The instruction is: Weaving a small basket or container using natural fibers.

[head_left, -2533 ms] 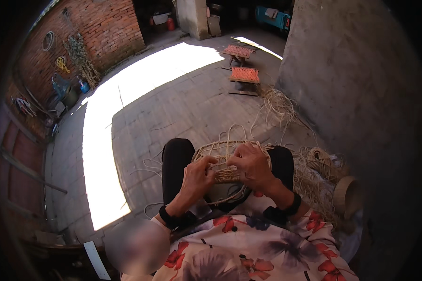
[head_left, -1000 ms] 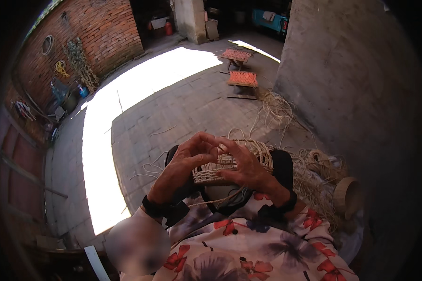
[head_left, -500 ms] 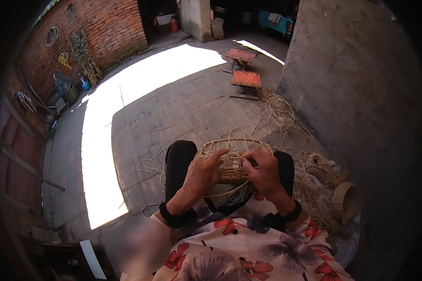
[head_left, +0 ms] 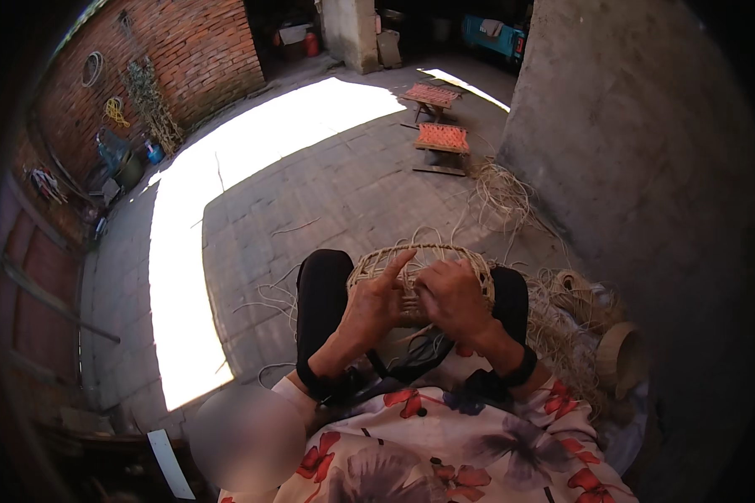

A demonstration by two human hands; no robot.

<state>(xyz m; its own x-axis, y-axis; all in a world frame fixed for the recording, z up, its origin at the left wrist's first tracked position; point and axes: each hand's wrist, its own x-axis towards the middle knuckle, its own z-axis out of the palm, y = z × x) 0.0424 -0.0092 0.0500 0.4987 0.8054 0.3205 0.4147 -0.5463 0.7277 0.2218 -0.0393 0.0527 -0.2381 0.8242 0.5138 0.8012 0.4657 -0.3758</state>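
Observation:
A tan basket [head_left: 484,270] of woven cord lies across my lap between my knees, its openwork rim facing away from me. My left hand [head_left: 367,310] is against its near left side, index finger stretched up toward the rim; the other fingers are mostly hidden against the weave, seemingly gripping it. My right hand [head_left: 460,303] is curled over the right half of the basket, fingers closed in a pinch. The cord at its fingertips is mostly covered by the hand. Loose cord ends stick out around the rim.
Tangled cord [head_left: 554,323], a cord spool [head_left: 572,287] and a round tan container [head_left: 619,359] lie at my right. Another cord heap [head_left: 503,194] lies by the grey wall [head_left: 646,142]. Two low stools with red woven seats [head_left: 443,138] stand ahead on the paved floor [head_left: 277,218].
My right hand has moved slightly left and turned over more, covering the middle of the basket. My left index finger has straightened upward. The hands are closer together.

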